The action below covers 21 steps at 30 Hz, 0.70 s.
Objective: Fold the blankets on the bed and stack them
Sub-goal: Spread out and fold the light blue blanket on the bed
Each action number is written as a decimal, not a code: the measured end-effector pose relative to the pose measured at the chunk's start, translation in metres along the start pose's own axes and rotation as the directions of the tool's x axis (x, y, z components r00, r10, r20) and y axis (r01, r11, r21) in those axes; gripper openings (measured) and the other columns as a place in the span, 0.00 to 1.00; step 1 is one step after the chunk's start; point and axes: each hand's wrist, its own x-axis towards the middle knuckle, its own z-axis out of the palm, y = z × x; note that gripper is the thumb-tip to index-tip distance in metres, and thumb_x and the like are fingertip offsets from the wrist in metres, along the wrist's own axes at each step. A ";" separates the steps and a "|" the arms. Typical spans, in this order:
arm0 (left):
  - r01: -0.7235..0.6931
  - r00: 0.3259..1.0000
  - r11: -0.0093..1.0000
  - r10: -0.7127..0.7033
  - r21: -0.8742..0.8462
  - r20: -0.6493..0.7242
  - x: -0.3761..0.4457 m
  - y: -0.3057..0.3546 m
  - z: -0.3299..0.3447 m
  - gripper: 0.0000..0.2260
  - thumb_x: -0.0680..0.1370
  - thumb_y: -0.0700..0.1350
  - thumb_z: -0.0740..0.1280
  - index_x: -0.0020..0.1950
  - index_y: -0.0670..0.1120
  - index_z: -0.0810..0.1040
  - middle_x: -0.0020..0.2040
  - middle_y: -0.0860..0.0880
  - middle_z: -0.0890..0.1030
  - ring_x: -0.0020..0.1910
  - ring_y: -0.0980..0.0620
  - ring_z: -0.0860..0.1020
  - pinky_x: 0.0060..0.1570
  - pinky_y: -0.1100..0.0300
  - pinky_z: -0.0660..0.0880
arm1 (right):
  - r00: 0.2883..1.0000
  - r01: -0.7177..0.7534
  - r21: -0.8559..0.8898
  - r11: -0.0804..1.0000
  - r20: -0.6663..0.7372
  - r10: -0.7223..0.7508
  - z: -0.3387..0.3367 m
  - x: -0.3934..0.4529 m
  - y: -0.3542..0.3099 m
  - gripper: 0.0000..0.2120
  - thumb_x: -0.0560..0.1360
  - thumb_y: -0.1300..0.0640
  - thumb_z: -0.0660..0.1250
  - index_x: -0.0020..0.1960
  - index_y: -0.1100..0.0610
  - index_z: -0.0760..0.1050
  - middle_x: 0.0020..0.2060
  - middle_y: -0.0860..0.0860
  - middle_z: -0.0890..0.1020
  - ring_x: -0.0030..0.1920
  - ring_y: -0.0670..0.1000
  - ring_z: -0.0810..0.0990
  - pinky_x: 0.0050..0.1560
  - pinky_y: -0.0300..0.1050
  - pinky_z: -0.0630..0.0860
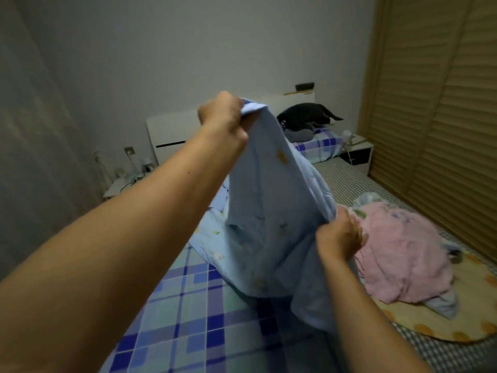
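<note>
A light blue blanket (271, 211) with small printed figures hangs over the bed. My left hand (222, 117) grips its top corner, raised high toward the headboard. My right hand (339, 235) grips its edge lower down and to the right. The blanket's lower part trails onto the blue plaid sheet (188, 313). A crumpled pink blanket (403, 254) lies on the right side of the bed, partly on a yellow mat (457, 324) with orange dots.
A plaid pillow (320, 146) with dark clothing (306, 114) on it lies by the white headboard (172, 133). Small nightstands stand at either side of the bed head. A slatted wardrobe (435, 117) runs along the right. Grey wall is at the left.
</note>
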 end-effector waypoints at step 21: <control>-0.002 0.946 0.983 -0.058 -0.183 -0.319 -0.028 0.008 -0.133 0.14 0.77 0.27 0.54 0.59 0.28 0.74 0.53 0.35 0.74 0.51 0.39 0.77 0.35 0.49 0.82 | 0.724 0.364 0.486 0.795 0.390 -0.569 0.051 -0.160 0.032 0.36 0.74 0.32 0.62 0.72 0.55 0.67 0.61 0.52 0.75 0.57 0.42 0.72 0.53 0.45 0.75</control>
